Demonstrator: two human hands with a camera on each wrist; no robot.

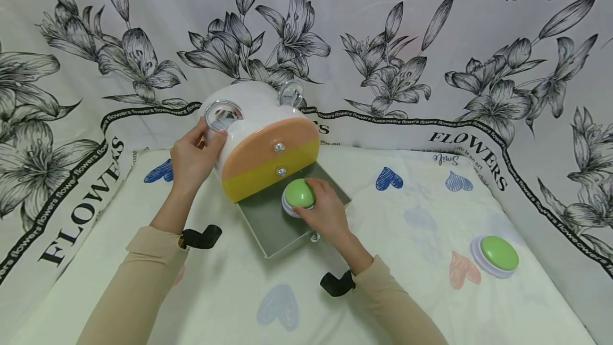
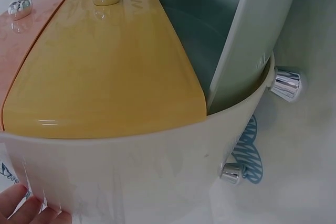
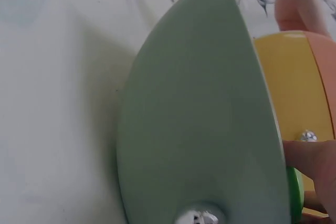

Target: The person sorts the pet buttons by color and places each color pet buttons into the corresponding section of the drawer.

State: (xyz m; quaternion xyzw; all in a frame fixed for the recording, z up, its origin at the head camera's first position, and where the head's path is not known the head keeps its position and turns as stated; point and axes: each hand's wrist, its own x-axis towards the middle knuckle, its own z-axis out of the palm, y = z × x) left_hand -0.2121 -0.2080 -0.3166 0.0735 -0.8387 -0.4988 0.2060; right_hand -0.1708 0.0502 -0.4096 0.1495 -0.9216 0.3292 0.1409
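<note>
A white rounded drawer box (image 1: 258,100) with two round mirrored pieces on top stands in the head view. Its orange drawer (image 1: 258,145) and yellow drawer (image 1: 254,177) are closed, while the grey-green bottom drawer (image 1: 268,233) is pulled out. My left hand (image 1: 193,156) grips the box's left side by the round mirrored piece (image 1: 222,115). With thumb and fingers, my right hand (image 1: 328,209) holds a green push button (image 1: 299,193) with a whitish base, inside the open drawer. Whether its base touches the drawer floor, I cannot tell. The drawer front (image 3: 199,103) hides most of it in the right wrist view.
A second green button (image 1: 499,253) on a pale base lies on the right of the heart-printed cloth (image 1: 383,302). A flower-printed curtain (image 1: 383,25) hangs behind and along both sides. Silvery feet (image 2: 286,84) stick out from the box's underside.
</note>
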